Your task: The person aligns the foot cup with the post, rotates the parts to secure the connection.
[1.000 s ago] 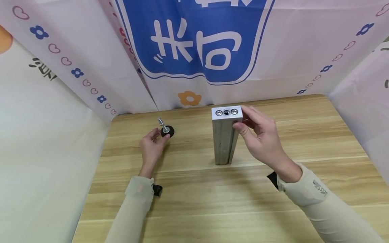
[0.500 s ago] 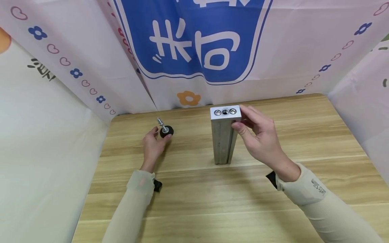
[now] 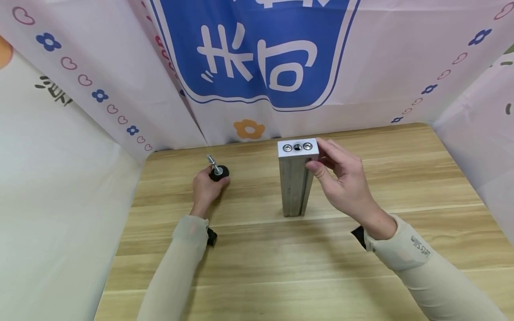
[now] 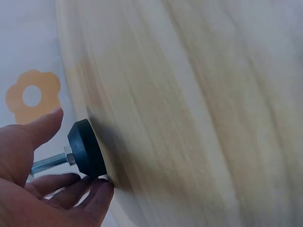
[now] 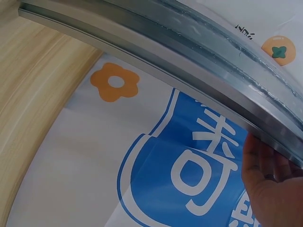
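On the left of the wooden table, a levelling foot (image 3: pixel 219 171) stands on its black round base, its threaded metal stem pointing up at a slight tilt. My left hand (image 3: pixel 206 189) holds it low by the base, thumb to the right and fingers to the left. In the left wrist view the fingertips (image 4: pixel 102 194) meet the base close over the table. An aluminium profile (image 3: pixel 295 183) stands upright near the middle, its silver end plate carrying two screws and an open hole between them. My right hand (image 3: pixel 347 178) grips its top from the right.
The wooden table (image 3: pixel 257 267) is bounded by a white printed cloth (image 3: pixel 393 67) at the back and sides. Blue lettering (image 3: pixel 257 58) and an orange flower mark the back cloth.
My left hand has moved slightly to the right and closed in around the base of the levelling foot. The profile and my right hand hold still.
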Available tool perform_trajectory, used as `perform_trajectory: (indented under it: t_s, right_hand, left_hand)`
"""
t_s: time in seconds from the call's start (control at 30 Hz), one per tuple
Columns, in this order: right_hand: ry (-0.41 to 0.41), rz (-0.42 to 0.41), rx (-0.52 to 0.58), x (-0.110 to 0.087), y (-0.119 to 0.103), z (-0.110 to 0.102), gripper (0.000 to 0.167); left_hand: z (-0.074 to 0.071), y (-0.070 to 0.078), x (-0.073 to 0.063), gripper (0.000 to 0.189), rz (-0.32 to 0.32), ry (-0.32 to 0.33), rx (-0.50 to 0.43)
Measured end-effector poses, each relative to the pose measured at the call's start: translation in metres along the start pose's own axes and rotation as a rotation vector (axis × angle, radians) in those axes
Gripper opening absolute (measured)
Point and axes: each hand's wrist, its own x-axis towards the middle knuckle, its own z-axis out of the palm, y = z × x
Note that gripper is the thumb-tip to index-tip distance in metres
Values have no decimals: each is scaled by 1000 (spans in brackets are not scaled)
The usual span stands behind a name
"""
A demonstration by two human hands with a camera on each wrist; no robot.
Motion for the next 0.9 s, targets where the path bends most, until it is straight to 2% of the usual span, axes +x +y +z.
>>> perform_trajectory:
  t_s: [0.23, 0.47, 0.9]
  right_hand:
    - [-1, -4, 5, 1, -1, 1, 40]
    - [-4, 2, -5, 0, -1, 0, 41]
    - [9, -13, 3, 1, -1, 0, 41]
  left_hand:
    - [1, -1, 8, 72, -14, 9, 54]
    - [2, 0, 10, 71, 15, 7, 113]
    - [9, -1, 13, 57, 47, 109, 174]
